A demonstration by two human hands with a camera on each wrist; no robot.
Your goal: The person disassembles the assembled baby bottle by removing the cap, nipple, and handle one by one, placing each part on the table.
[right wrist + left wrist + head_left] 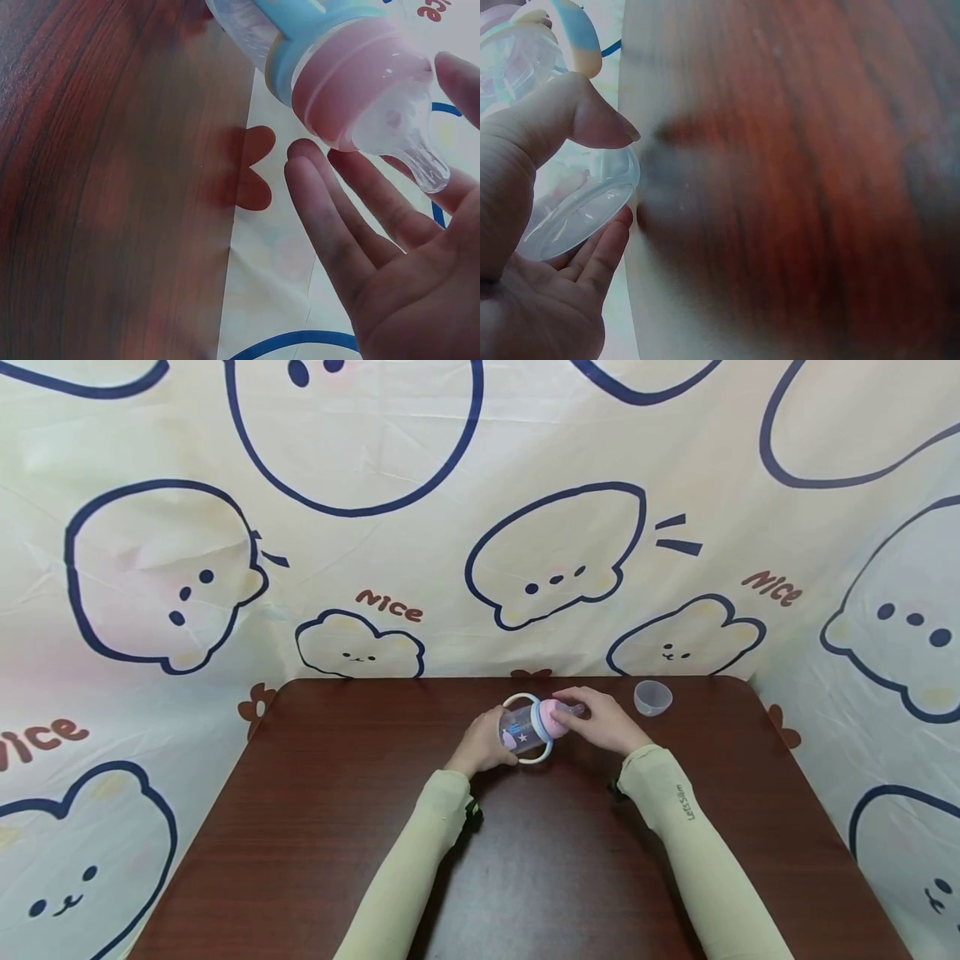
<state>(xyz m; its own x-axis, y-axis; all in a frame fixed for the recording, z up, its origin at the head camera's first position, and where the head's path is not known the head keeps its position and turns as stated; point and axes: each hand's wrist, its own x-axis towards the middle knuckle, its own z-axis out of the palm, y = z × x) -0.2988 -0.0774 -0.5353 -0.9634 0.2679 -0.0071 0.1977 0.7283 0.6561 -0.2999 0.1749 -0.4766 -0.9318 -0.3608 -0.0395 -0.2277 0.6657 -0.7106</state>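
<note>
A clear baby bottle [516, 728] with a blue neck band and two white-and-blue handles [578, 36] lies tilted over the far part of the table, its teat end toward the right. Wrapped round the bottle's lower body is my left hand [482, 743], thumb on one side and fingers beneath the base [592, 217]. At the other end, my right hand [606, 720] has its fingers spread and fairly straight around the pink collar [352, 79]. Those fingertips [304, 150] sit right at the collar's edge, and the clear teat [420, 161] points into the palm.
On the far right of the brown table [360, 827] stands a small clear dome-shaped cap [652, 697], just beyond my right hand. A cloth with cartoon bears [555, 552] hangs along the table's back edge and down both sides.
</note>
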